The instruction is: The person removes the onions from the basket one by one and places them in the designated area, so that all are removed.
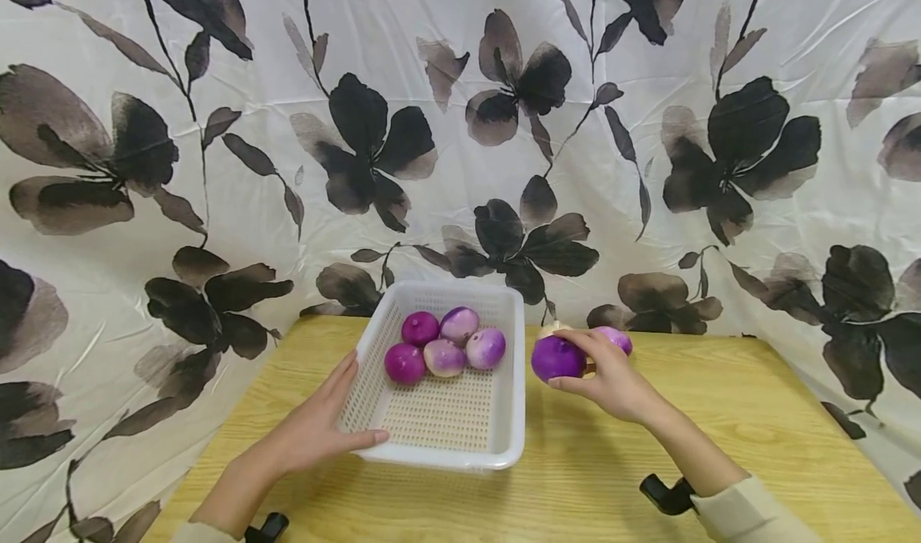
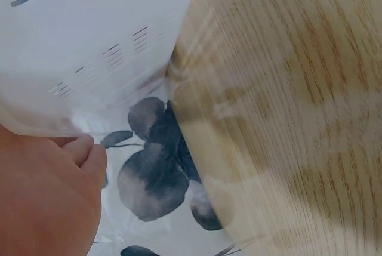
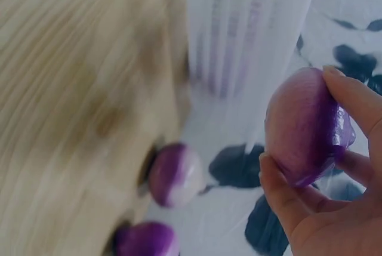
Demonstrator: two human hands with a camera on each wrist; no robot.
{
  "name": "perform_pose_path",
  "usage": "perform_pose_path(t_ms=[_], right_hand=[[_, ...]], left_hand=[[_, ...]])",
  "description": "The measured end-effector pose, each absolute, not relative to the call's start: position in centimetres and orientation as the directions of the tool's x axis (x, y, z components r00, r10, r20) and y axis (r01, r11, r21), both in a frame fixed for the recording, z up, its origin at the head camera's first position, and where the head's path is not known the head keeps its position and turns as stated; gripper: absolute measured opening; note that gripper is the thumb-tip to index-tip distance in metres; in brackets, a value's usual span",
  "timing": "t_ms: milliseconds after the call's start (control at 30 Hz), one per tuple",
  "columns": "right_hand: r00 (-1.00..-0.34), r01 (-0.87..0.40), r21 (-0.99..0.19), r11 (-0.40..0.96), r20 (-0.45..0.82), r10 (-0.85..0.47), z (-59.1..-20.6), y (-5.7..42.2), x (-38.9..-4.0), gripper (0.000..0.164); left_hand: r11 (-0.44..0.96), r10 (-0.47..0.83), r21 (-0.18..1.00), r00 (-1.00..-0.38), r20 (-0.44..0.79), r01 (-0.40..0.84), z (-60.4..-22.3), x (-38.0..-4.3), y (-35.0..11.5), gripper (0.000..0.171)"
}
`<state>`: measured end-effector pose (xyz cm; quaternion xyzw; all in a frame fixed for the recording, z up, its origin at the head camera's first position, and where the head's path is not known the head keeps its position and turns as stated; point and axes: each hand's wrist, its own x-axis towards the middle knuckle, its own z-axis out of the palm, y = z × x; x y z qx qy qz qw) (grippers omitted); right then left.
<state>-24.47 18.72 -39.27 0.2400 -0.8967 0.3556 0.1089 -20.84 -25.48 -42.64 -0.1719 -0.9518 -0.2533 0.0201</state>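
Note:
A white plastic basket with slotted walls stands on the table, several purple-and-white onions gathered toward its far side. My left hand grips it at the near left, thumb over the front rim and fingers along the left wall. In the left wrist view, the fingers of that hand sit against the basket wall. Just right of the basket, my right hand holds a deep purple onion between thumb and fingers. The right wrist view shows the held onion above the table, its side faintly striped.
Two more onions lie on the table beyond the right hand: a half-white onion and a purple onion. A floral cloth hangs behind the wooden table. Black bands circle both wrists.

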Motion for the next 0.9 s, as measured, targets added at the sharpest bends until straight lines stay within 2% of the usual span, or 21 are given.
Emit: perform_pose_path(t_ms=[500, 900], right_hand=[[-0.922, -0.368, -0.583, 0.724, 0.328, -0.205, -39.3, 25.8, -26.8, 0.068], [-0.932, -0.302, -0.551, 0.778, 0.343, -0.119, -41.2, 30.2, -28.3, 0.070]], left_hand=[[0.810, 0.322, 0.478, -0.938, 0.125, 0.341, -42.8, -20.9, -25.6, 0.125], [0.805, 0.322, 0.482, -0.937, 0.133, 0.345, -42.8, -20.7, -25.6, 0.126]])
